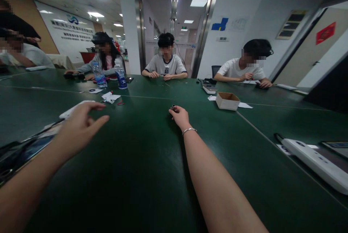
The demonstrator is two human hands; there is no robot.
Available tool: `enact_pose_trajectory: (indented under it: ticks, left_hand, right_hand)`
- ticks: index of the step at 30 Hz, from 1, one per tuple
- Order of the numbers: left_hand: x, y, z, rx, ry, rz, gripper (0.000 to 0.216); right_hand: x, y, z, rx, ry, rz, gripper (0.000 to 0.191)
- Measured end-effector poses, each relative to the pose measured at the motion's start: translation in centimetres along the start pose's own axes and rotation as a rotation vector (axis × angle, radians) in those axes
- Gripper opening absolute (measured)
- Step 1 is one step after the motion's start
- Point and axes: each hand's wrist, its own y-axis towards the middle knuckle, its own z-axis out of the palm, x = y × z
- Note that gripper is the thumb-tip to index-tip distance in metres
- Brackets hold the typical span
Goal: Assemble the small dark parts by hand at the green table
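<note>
My right hand (179, 116) is stretched forward over the green table (141, 175), a bracelet (189, 130) round its wrist. Its fingers are closed on a small dark cylindrical object (173, 107) with a shiny metal ring at the top; the exact kind is too small to tell. On the left, my left hand (81, 122) hovers above the table with thumb and fingers apart, holding nothing. Behind and below it lie a white power strip (74, 109) and a phone-like dark slab (35, 149), both partly hidden by the hand and forearm.
Two bottles, one (99, 76) beside the other (120, 77), stand at the back left near paper scraps (110, 97). An open cardboard box (227, 103) sits right of my right hand. Another power strip (315, 160) lies far right. Several people sit across the table.
</note>
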Motion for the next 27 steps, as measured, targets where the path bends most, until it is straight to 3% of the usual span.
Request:
enact_pose_trajectory:
  ticks: [4,6,8,11,14,18,22,27]
  left_hand:
    - [-5.4,4.1,8.6,0.330,-0.099,0.209,0.039]
    - [-7.6,5.8,12.8,0.421,-0.107,0.266,0.042]
    - [-9.4,7.3,16.2,0.402,-0.109,0.282,0.048]
    - [-11.6,9.0,19.7,0.353,-0.211,0.152,0.053]
    - [-12.3,9.8,22.3,0.375,-0.433,0.106,0.032]
    - [-10.4,9.8,24.9,0.333,-0.733,0.056,0.014]
    - [-8.9,9.9,25.7,0.318,-0.870,0.035,0.010]
    - [-9.2,10.0,25.6,0.313,-0.915,0.012,0.008]
  right_hand:
    - [0.5,-0.4,-0.3,-0.022,-0.023,0.007,0.021]
    - [0.6,-0.5,-0.3,-0.024,-0.024,0.002,0.019]
    - [0.4,-0.4,-0.2,-0.020,-0.022,-0.017,0.017]
    - [0.1,0.1,-0.1,-0.028,-0.035,-0.066,0.017]
    - [-0.3,0.6,0.0,-0.048,-0.050,-0.085,0.018]
    - [-0.7,1.1,0.2,-0.016,-0.034,-0.072,0.018]
    - [-0.9,1.5,0.5,0.068,0.161,-0.027,0.018]
    - [-0.5,1.4,-0.2,0.067,0.428,0.052,0.021]
